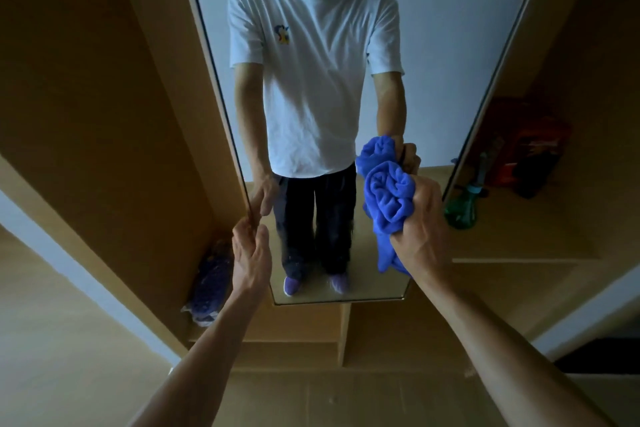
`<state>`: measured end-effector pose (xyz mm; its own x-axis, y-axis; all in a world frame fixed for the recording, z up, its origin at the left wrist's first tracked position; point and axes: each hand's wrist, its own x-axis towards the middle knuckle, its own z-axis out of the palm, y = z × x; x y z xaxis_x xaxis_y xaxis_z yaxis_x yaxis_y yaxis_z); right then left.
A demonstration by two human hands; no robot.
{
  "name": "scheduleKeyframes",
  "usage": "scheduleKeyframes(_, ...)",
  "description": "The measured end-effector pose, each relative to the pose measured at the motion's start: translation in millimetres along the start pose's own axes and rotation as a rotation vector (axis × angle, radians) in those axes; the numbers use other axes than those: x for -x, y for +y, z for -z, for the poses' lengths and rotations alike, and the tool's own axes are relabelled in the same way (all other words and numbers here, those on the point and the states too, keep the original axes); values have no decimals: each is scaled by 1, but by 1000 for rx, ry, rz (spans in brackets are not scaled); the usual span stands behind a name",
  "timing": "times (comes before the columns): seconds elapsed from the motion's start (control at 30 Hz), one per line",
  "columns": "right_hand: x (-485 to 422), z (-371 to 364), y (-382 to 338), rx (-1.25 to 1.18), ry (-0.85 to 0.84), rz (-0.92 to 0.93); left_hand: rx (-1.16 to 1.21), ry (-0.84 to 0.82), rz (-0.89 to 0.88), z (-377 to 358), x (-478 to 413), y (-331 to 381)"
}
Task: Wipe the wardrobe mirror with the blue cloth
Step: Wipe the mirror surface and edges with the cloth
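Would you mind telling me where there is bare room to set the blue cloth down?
Bare wood lies below the mirror and along the front of the right shelf, before the green bottle and red box. A blue bag crowds the left nook.

We're seeing tan wood panels point(104, 114) both sides, a white wall point(69, 267) low left, a green bottle point(460, 215) and red box point(530, 149) on the right shelf point(519, 229), and a blue bag point(211, 288) on the left. Pretty dim light.
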<state>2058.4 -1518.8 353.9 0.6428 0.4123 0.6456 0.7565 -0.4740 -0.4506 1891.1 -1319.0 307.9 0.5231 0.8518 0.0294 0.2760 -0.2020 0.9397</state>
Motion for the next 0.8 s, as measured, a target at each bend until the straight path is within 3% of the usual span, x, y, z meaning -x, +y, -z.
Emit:
scheduleKeyframes(0.27,-5,25,26,-26,150,-42,9,19,0,0,2,2)
scheduleKeyframes(0.43,-13,42,33,-124,32,-175,31,20,25,1,7,3)
scheduleKeyframes(0.8,-16,44,21,-187,183,-241,27,-25,33,6,7,-4)
